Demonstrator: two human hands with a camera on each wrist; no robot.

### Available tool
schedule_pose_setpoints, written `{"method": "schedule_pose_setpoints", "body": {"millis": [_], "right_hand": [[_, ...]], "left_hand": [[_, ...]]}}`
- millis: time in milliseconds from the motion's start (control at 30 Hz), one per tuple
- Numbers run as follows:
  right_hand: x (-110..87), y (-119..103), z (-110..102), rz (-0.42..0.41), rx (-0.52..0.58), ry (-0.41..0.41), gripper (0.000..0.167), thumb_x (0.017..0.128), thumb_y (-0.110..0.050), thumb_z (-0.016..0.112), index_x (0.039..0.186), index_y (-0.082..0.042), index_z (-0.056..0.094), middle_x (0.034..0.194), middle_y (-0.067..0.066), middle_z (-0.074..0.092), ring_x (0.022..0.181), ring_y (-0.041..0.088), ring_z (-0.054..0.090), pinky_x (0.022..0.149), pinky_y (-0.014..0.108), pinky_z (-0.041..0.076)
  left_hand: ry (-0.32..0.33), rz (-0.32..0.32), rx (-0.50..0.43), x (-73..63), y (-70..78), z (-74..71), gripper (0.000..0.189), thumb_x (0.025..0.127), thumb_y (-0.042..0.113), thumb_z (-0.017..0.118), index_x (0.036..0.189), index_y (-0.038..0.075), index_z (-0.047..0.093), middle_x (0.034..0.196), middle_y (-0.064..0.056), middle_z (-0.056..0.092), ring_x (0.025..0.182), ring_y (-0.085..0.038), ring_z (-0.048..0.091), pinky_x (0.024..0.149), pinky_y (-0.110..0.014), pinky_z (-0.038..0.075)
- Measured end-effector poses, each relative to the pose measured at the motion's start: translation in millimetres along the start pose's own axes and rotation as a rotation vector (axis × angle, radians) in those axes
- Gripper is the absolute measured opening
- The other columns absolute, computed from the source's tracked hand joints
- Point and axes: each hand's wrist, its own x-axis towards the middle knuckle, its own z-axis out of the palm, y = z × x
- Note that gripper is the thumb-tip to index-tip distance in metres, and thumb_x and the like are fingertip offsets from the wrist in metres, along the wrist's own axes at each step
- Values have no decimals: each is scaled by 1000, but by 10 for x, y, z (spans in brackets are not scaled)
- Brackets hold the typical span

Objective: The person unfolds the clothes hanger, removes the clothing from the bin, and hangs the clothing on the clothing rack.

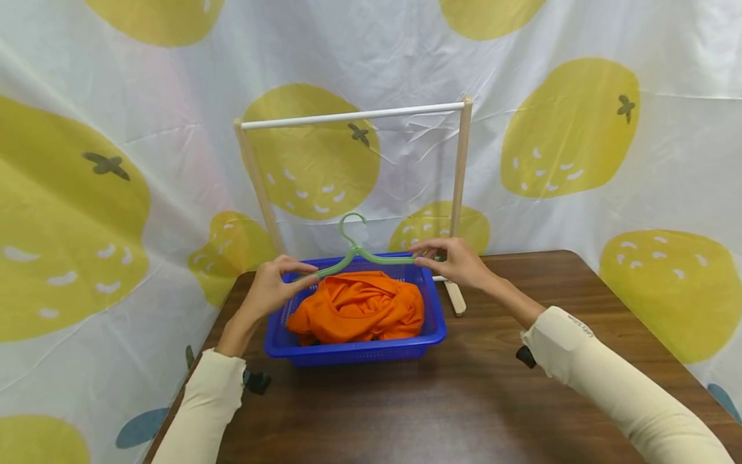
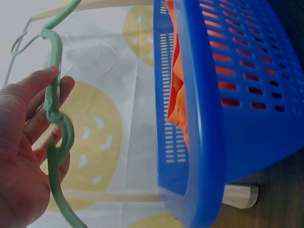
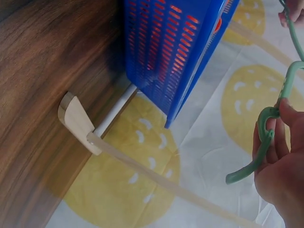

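Observation:
A green clothes hanger (image 1: 355,251) is held up over the back of a blue basket (image 1: 371,351), its hook pointing up. My left hand (image 1: 277,282) pinches the hanger's left arm between thumb and fingers. At the other end, my right hand (image 1: 455,261) grips the right arm the same way. The left wrist view shows the left hand (image 2: 28,137) with the hanger's notched end (image 2: 54,156) hanging past the palm. In the right wrist view the right hand (image 3: 285,152) has its thumb on the hanger. Crumpled orange cloth (image 1: 365,306) lies inside the basket below.
Behind the basket stands a wooden rack with a white top rod (image 1: 353,117); its right foot (image 1: 455,299) rests on the brown table (image 1: 493,386). A white curtain with yellow fruit prints (image 1: 568,129) hangs around the back and sides.

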Motion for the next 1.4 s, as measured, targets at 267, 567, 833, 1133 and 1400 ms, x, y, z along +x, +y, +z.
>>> {"method": "schedule_pose_setpoints", "body": {"millis": [267,567,833,1133,1400], "right_hand": [[53,48,76,-58,-35,-51,31,95,-12,77,125,-5,75,99,3,79,87,15,73,76,31,60],[329,-219,241,-58,27,-85,28,98,-14,75,124,-5,76,97,3,77,87,15,72,80,35,60],[473,-351,314,-41,-17,-109,27,97,-16,76,119,-1,76,95,7,77,85,19,73,81,37,60],[433,-344,288,-16,-19,-97,26,95,-15,78,117,-1,77,97,9,76,87,21,72,79,37,61],[375,-196,176,-26,-36,-73,22,96,-15,77,115,-4,78,95,5,76,88,19,72,79,39,61]], "left_hand": [[10,-9,-17,-20,-12,-2,17,88,22,86,102,13,85,96,-3,72,95,-28,65,81,-38,51],[-12,41,-15,79,30,173,15,88,20,86,101,12,85,93,-4,70,93,-23,62,81,-40,52],[-45,34,-16,119,93,249,16,90,21,84,104,12,84,97,-6,70,96,-23,62,86,-43,51],[-53,12,1,98,13,211,18,88,20,86,105,12,84,96,-6,73,94,-21,64,87,-43,53],[-41,19,8,49,-129,85,17,89,18,85,105,11,84,97,-4,74,96,-23,66,87,-43,54]]}}
